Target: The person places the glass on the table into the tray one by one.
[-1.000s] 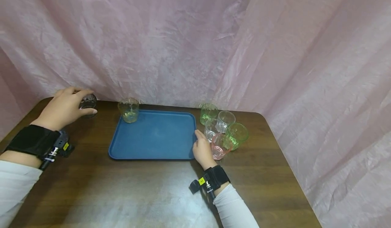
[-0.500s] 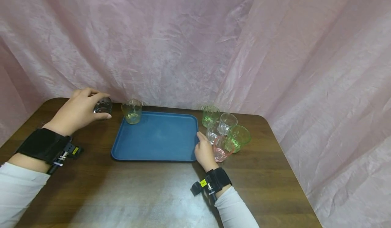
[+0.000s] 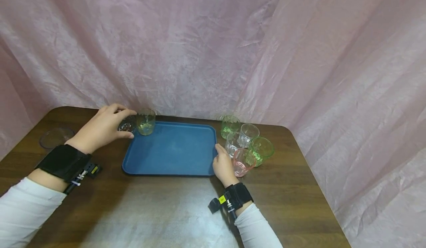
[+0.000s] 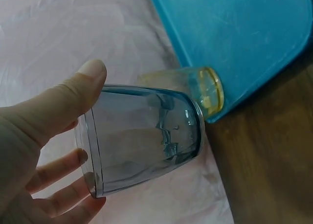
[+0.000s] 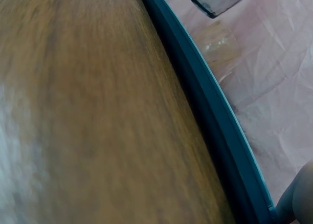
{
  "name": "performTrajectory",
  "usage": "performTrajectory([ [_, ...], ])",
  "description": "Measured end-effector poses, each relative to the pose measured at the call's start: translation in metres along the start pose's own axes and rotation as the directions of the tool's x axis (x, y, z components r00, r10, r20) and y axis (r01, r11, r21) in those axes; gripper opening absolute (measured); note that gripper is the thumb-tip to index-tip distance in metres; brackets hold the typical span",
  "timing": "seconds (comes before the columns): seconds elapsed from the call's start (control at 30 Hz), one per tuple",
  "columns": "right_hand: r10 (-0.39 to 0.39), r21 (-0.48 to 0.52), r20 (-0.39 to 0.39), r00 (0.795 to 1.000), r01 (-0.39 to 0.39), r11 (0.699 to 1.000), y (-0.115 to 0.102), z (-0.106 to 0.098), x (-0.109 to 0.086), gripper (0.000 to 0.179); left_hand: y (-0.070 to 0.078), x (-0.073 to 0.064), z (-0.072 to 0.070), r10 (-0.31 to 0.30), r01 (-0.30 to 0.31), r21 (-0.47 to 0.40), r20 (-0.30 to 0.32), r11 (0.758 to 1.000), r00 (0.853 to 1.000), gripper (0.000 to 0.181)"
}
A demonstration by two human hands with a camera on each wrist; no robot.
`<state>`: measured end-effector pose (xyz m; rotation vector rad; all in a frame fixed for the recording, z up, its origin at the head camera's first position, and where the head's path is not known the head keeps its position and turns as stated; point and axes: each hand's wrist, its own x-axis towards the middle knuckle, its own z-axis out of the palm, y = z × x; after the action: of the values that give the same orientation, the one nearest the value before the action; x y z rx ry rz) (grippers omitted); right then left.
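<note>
My left hand (image 3: 104, 124) holds a smoky blue-grey drinking glass (image 4: 146, 136) by its rim, thumb on one side and fingers on the other. In the left wrist view its base points toward the tray. This glass is close over the back left corner of a blue tray (image 3: 169, 152), overlapping its edge in the head view. Right beside it, a yellow-tinted glass (image 3: 146, 124) stands upright on that corner. My right hand (image 3: 223, 166) grips the tray's right edge near the front corner, and the tray's rim (image 5: 210, 101) crosses the right wrist view.
Just right of the tray stand several glasses: a pink one (image 3: 243, 163), green ones such as this green glass (image 3: 261, 150), and clear ones such as this clear glass (image 3: 249, 131). A faint purple-rimmed glass (image 3: 54, 137) is behind my left wrist. A pink curtain (image 3: 186, 48) hangs behind the table.
My left hand has carried the smoky glass rightward from the table's far left to the tray's back left corner. The purple-rimmed glass has come into sight. My right hand still grips the tray.
</note>
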<state>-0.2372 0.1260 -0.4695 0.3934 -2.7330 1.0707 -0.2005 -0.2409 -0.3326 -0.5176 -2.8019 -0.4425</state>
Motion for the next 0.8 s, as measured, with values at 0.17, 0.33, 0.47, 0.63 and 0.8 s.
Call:
performTrajectory([
  [0.17, -0.002, -0.004, -0.001, 1.0, 0.002, 1.0, 0.0, 0.0, 0.0, 0.045, 0.0, 0.0, 0.009, 0.021, -0.021, -0.003, -0.011, 1.0, 1.0, 0.069],
  [0.33, 0.006, -0.016, 0.001, 1.0, -0.006, 1.0, -0.001, 0.0, 0.0, 0.045, 0.001, 0.001, 0.015, 0.028, -0.028, -0.01, 0.008, 1.0, 1.0, 0.069],
  [0.47, 0.002, -0.015, -0.012, 1.0, -0.002, 1.0, 0.0, 0.001, 0.0, 0.044, 0.003, 0.001, 0.02, 0.031, -0.031, -0.01, 0.033, 0.999, 0.999, 0.068],
  [0.63, -0.049, -0.008, -0.049, 0.998, 0.049, 0.999, 0.002, 0.002, -0.002, 0.045, 0.006, 0.0, 0.026, 0.036, -0.034, -0.019, 0.076, 0.999, 0.996, 0.068],
  [0.8, -0.048, 0.002, -0.045, 0.998, 0.048, 0.999, 0.003, 0.002, -0.002, 0.046, 0.007, 0.001, 0.031, 0.042, -0.039, -0.024, 0.115, 0.999, 0.992, 0.068],
])
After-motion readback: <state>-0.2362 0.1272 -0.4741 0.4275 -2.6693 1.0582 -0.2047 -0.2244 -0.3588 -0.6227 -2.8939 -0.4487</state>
